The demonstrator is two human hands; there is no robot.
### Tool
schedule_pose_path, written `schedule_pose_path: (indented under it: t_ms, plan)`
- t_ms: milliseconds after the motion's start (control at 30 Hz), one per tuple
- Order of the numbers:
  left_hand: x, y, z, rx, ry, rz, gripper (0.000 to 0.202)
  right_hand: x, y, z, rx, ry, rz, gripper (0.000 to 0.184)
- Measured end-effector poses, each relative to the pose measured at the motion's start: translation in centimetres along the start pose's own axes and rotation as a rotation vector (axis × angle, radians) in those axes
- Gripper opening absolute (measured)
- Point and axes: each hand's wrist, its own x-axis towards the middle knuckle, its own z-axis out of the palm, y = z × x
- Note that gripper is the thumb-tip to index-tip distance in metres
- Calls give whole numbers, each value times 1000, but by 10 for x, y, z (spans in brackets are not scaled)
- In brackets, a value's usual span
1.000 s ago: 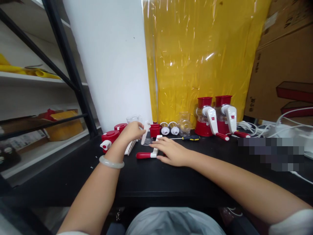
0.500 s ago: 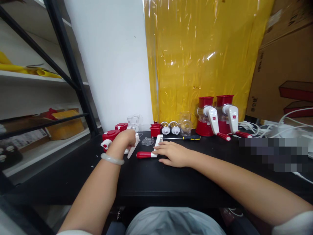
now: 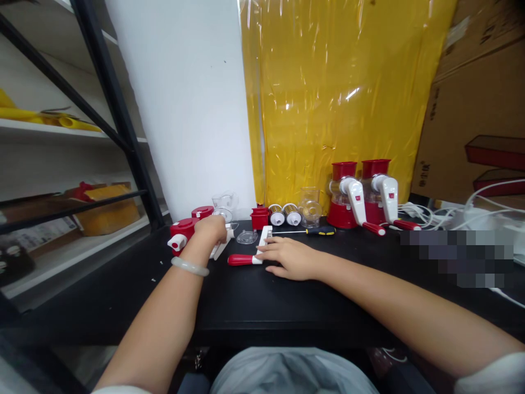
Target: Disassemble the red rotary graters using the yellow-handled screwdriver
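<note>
My left hand (image 3: 212, 229) is closed, fingers curled downward on a white plastic part (image 3: 221, 249) whose upper end is hidden by the hand. Close by on its left are a red base with a white knob (image 3: 177, 242) and a second red piece (image 3: 202, 212). Fingers apart, my right hand (image 3: 289, 257) lies flat, its fingertips on the white arm of a crank handle (image 3: 262, 245) with a red grip (image 3: 240, 260). Between the hands, a clear round disc (image 3: 246, 237) rests on the black table (image 3: 287, 306).
Behind are a clear housing (image 3: 225, 207), a red hopper (image 3: 260, 218), two metal drums (image 3: 284, 214), another clear housing (image 3: 310, 208) and a screwdriver (image 3: 320, 231). Two assembled rotary graters (image 3: 343, 213) stand right, near white cables (image 3: 430, 219). A shelf rack (image 3: 123, 137) borders the left.
The white part under my left hand has swung, its lower end now farther left and partly behind the wrist. My right hand stays on the crank handle.
</note>
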Motion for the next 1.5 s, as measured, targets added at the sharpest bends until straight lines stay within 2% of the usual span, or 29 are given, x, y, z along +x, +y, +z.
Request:
schedule_pose_path:
  t_ms: [100, 167, 400, 500, 600, 700, 733, 900, 1000, 1167, 1367, 1500]
  plan:
    - [4, -1, 3, 6, 46, -13, 44, 0, 0, 0, -3, -1, 0, 43]
    - [6, -1, 5, -4, 51, 0, 49, 0, 0, 0, -3, 1, -3, 43]
    - [4, -2, 6, -10, 35, 39, 41, 0, 0, 0, 6, 12, -16, 42]
    - [2, -1, 4, -7, 93, 47, 43, 0, 0, 0, -1, 1, -14, 42]
    - [-2, 9, 6, -82, 227, 210, 39, 1, -1, 0, -10, -2, -12, 43]
    - [-13, 30, 12, -275, 303, 436, 44, 1, 0, 0, -6, 42, -24, 39]
    - [-18, 39, 15, -300, 319, 456, 46, 1, 0, 0, -4, 69, -34, 37]
    - [-41, 67, 25, -129, 248, 407, 45, 0, 0, -7, -54, 161, -38, 27]
    - [-46, 70, 25, -63, 181, 377, 48, -1, -1, -10, -90, 164, -47, 24]
    - [-43, 72, 28, -25, 159, 405, 46, 0, 0, -7, -97, 173, -84, 22]
    - [-41, 76, 33, -8, 199, 406, 42, -1, 1, -6, -103, 175, -88, 23]
    - [-42, 65, 22, -39, 270, 385, 44, -1, -1, -9, -83, 216, -84, 24]
